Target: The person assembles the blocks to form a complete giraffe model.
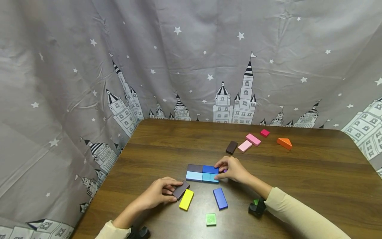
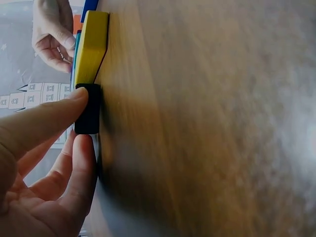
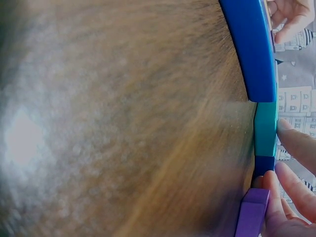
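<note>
My left hand [image 1: 163,192] pinches a dark grey-brown rectangular block [image 1: 181,190] between thumb and fingers, low over the table. This block's end looks black in the left wrist view, right beside a yellow block [image 1: 186,199]. Ahead lie four blocks in a two-by-two group: a dark one [image 1: 195,168], a blue one [image 1: 209,169], a light blue one [image 1: 194,176] and a teal one [image 1: 209,178]. My right hand [image 1: 234,169] rests at the group's right end, thumb on the teal block and fingertips at the blue one. A purple block [image 3: 252,213] sits beneath that hand, mostly hidden from the head view.
Nearer me lie another blue block [image 1: 220,199] and a light green square [image 1: 210,219]; a green piece [image 1: 256,201] shows by the right wrist. Farther back are a dark brown block [image 1: 231,147], two pink blocks [image 1: 253,139], a red piece [image 1: 264,133] and an orange triangle [image 1: 285,143].
</note>
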Tool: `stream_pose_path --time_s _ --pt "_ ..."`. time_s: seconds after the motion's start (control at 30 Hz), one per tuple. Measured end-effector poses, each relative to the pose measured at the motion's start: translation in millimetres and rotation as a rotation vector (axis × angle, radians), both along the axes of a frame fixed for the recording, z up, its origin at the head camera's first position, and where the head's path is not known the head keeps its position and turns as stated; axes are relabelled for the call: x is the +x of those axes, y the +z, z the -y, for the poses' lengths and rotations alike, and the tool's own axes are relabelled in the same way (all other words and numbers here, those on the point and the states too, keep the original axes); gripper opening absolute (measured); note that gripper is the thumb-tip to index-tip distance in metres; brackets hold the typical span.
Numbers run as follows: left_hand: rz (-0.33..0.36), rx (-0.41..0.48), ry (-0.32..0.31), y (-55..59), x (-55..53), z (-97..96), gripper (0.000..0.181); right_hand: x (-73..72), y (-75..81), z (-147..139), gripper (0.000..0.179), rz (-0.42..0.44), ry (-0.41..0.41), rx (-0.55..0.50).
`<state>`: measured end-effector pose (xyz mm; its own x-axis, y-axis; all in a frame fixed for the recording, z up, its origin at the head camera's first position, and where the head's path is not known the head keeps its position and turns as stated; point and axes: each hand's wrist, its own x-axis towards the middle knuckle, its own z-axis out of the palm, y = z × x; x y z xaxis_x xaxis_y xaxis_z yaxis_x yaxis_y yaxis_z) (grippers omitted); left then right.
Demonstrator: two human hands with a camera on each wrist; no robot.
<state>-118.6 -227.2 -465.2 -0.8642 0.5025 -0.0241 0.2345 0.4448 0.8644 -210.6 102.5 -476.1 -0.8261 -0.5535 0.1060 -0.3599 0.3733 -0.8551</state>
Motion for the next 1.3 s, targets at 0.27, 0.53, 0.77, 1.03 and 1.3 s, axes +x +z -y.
stream_pose_path --time_s 0.27,0.53,0.77,1.03,1.3 --pt "-0.005 0.024 0.032 -1.1 1.6 -11.1 0.047 -0.2 1.2 1 0.033 -0.002 -0.001 0.007" --pt "-0.025 0.015 0.067 -5.1 3.1 -17.6 0.048 -1.7 2.2 0 0.033 -0.024 0.006 -0.002" --pt "-0.050 0.010 0.094 -9.2 5.2 -22.0 0.048 -1.7 1.2 0 0.033 -0.015 0.007 0.000" --pt "-0.052 0.027 0.139 -10.1 9.1 -27.0 0.047 -1.5 0.1 0 0.033 -0.012 0.003 0.006" --pt "-0.058 0.042 0.171 -10.4 10.9 -29.8 0.046 -1.2 0.9 1 0.033 -0.018 -0.001 0.007"
